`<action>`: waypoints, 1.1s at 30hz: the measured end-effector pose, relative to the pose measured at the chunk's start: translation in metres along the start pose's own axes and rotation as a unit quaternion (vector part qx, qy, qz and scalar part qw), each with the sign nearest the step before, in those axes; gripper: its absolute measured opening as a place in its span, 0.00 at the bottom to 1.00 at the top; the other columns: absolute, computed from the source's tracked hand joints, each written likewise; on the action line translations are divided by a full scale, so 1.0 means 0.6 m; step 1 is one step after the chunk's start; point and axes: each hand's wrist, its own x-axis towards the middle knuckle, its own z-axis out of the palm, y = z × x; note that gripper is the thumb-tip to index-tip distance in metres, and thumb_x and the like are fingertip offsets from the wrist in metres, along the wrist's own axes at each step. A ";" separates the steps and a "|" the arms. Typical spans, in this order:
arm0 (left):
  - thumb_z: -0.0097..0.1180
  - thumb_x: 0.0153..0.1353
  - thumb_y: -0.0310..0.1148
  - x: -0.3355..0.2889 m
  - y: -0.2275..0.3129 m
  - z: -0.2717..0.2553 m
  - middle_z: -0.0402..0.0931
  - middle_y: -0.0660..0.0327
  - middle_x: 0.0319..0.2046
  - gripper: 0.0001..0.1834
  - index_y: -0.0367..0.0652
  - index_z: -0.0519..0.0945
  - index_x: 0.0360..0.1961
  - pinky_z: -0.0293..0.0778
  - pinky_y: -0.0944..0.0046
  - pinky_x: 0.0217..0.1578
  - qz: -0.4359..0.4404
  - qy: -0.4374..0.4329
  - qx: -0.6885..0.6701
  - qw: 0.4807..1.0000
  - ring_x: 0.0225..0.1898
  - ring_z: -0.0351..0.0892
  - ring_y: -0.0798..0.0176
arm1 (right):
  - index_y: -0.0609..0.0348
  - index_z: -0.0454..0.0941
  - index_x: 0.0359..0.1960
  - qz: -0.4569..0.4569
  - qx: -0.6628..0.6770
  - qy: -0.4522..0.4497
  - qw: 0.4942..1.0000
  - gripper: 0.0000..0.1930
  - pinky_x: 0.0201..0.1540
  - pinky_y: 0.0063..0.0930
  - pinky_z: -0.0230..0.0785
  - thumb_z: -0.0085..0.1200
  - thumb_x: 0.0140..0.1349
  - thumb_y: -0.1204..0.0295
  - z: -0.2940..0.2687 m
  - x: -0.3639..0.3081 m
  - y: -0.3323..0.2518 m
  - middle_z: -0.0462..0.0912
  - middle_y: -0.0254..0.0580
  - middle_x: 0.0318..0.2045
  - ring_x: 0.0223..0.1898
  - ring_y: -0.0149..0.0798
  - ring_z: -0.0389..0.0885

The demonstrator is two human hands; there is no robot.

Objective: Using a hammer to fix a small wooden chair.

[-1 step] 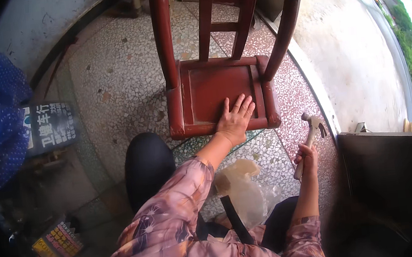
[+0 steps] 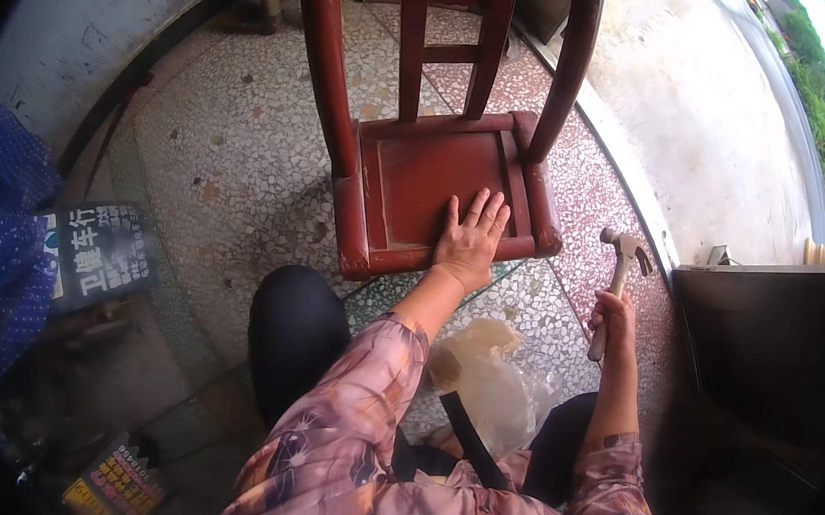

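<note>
A red-brown wooden chair [image 2: 425, 186] stands in front of me, its slatted back on the far side. My left hand [image 2: 471, 241] lies on the near right part of its seat, fingers spread, holding nothing. To the right of the chair, my right hand [image 2: 613, 320] is wrapped round the handle of a claw hammer [image 2: 621, 274]. The hammer's head points up and away from me, apart from the chair. Between my knees is a crumpled clear plastic bag [image 2: 497, 394] with something tan at its top.
Speckled terrazzo floor [image 2: 212, 168] surrounds the chair. A dark panel [image 2: 789, 349] stands at the right beside the pale doorway sill. On the left are a blue dotted cloth [image 2: 7, 230], a dark printed sign [image 2: 105, 252] and a yellow printed box [image 2: 115, 490].
</note>
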 end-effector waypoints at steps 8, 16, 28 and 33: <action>0.56 0.46 0.34 0.007 0.006 -0.002 0.50 0.57 0.69 0.42 0.42 0.60 0.66 0.42 0.35 0.65 0.021 -0.007 -0.013 1.000 0.72 0.43 0.53 | 0.55 0.66 0.29 -0.021 0.107 0.117 0.987 0.08 0.13 0.23 0.63 0.55 0.55 0.75 -0.025 0.031 0.016 0.68 0.31 0.16 0.12 0.27 0.66; 0.59 0.44 0.36 0.007 0.005 -0.011 0.48 0.57 0.70 0.44 0.41 0.59 0.66 0.41 0.36 0.66 0.013 -0.037 0.046 0.998 0.72 0.42 0.54 | 0.58 0.67 0.29 0.030 -0.076 -0.063 0.995 0.10 0.10 0.26 0.63 0.58 0.50 0.78 0.032 -0.026 0.017 0.71 0.36 0.16 0.10 0.32 0.69; 0.62 0.42 0.38 -0.002 0.000 -0.010 0.45 0.55 0.71 0.48 0.41 0.56 0.67 0.41 0.36 0.66 0.016 -0.062 0.087 0.994 0.73 0.40 0.53 | 0.59 0.64 0.34 0.027 -0.017 -0.077 0.996 0.13 0.11 0.25 0.63 0.56 0.50 0.79 0.068 -0.023 0.024 0.70 0.36 0.18 0.12 0.32 0.70; 0.62 0.42 0.39 0.006 0.019 -0.012 0.44 0.55 0.71 0.49 0.39 0.56 0.67 0.41 0.36 0.66 0.019 -0.067 0.091 0.993 0.73 0.38 0.52 | 0.58 0.65 0.33 -0.020 0.002 -0.022 1.000 0.14 0.09 0.22 0.62 0.59 0.49 0.80 0.020 -0.002 -0.001 0.71 0.36 0.18 0.10 0.30 0.69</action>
